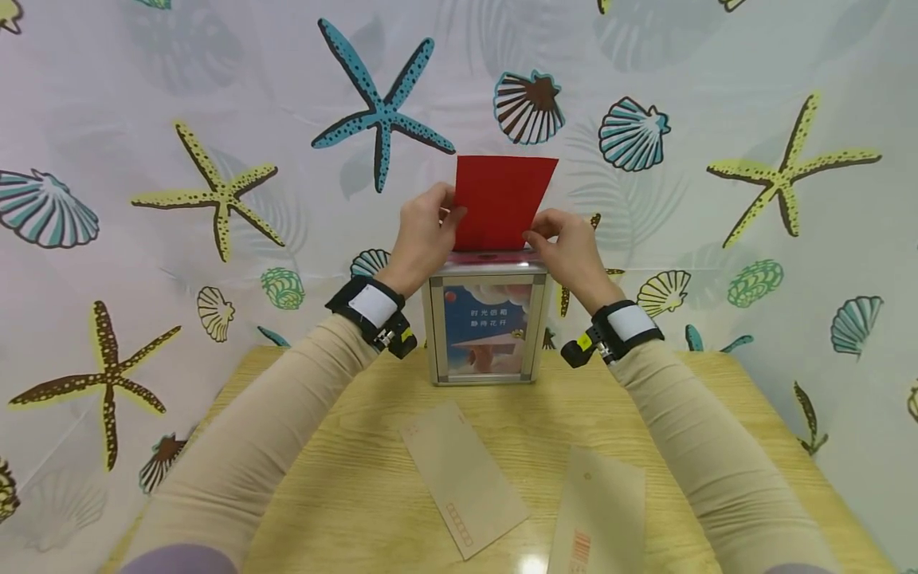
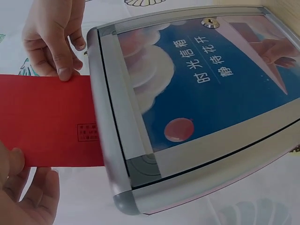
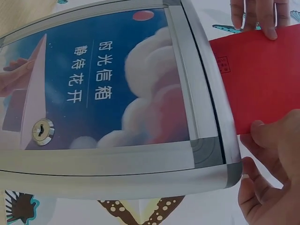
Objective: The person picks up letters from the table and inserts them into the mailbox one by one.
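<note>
A red envelope (image 1: 502, 201) stands upright over the top of a silver-framed letter box (image 1: 486, 327). Its lower end meets the box top, where a slot may be; how far it reaches inside is hidden. My left hand (image 1: 428, 231) pinches the envelope's left edge between thumb and fingers. Lower down on the opposite edge, my right hand (image 1: 570, 251) pinches it close to the box. Small printed text in a frame shows on the red envelope (image 2: 44, 119) near the box in the left wrist view. A round keyhole lock (image 3: 43, 131) sits on the box front.
Two tan envelopes lie on the wooden table (image 1: 344, 478) in front of the box: one slanted envelope (image 1: 464, 478) near the middle, another envelope (image 1: 598, 514) to its right. Behind the box hangs a white cloth (image 1: 287, 72) printed with starfish and shells.
</note>
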`<state>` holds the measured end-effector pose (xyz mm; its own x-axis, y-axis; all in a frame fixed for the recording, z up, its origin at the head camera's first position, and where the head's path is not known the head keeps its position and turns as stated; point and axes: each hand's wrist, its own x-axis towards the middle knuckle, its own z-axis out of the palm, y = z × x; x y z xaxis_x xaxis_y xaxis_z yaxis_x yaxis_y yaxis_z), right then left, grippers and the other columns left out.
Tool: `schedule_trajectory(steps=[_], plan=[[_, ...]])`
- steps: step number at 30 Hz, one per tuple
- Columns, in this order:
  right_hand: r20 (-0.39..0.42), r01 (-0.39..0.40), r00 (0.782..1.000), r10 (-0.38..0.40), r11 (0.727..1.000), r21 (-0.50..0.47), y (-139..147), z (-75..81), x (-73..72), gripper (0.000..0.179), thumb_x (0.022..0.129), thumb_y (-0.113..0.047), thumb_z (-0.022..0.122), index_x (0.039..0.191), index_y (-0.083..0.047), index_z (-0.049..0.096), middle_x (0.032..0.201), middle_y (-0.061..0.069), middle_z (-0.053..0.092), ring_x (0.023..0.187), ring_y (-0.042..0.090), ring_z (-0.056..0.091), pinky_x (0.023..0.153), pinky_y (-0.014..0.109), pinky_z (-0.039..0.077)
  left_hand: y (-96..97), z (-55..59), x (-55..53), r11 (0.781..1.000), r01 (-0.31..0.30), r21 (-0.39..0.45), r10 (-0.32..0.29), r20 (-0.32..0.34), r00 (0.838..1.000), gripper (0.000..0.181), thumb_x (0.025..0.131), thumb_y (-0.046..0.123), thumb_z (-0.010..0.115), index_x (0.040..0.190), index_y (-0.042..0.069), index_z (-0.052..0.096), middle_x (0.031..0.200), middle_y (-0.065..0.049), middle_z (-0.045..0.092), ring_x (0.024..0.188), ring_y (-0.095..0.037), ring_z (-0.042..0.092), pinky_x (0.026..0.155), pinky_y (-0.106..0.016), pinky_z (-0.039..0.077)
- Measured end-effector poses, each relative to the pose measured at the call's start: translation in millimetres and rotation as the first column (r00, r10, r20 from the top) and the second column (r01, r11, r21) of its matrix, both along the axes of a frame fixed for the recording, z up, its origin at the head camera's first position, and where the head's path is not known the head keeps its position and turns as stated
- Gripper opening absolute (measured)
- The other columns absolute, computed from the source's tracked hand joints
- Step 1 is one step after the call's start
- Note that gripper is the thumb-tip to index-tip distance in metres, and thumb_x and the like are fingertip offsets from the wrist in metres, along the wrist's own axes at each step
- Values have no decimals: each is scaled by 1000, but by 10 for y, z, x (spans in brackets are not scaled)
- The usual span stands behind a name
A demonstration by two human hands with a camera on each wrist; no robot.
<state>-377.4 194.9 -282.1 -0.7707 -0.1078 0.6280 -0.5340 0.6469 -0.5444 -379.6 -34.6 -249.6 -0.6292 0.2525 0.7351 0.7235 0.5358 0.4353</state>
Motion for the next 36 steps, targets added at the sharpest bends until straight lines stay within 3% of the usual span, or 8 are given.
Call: schedule_trajectory(steps=[6,14,23,36], plan=[[-53,-12,999,12,1000,2,-7,7,9,9,93,-9,64,99,-5,67,91,11,72,85,20,63,74,40,51,-21,-45,-13,1000,-14,-11,15,70,997,14,98,8,57,111,5,59,109,-10,69,100,-16,63,90,-29,54],[-181,-27,983,23,999,-19,-65,239,68,12,93,-16,65,101,-9,69,92,6,72,86,12,61,67,30,48,-62,-31,-32,999,-21,-26,23,85,996,26,98,4,53,124,8,59,116,-8,69,102,-16,63,90,-29,54],[-278,-39,960,29,999,-33,-115,388,96,14,93,-16,66,100,-5,70,93,10,73,89,16,62,73,40,51,-94,-31,-44,999,-32,-31,36,115,993,26,98,7,55,124,8,58,116,-8,68,100,-17,64,88,-28,55],[-215,13,977,-14,1000,-4,-12,300,38,14,93,-15,66,100,-4,70,92,11,72,87,17,62,70,35,50,-145,168,-4,998,-45,52,45,-11,999,19,96,8,60,115,4,59,103,-11,69,88,-19,66,87,-28,55]])
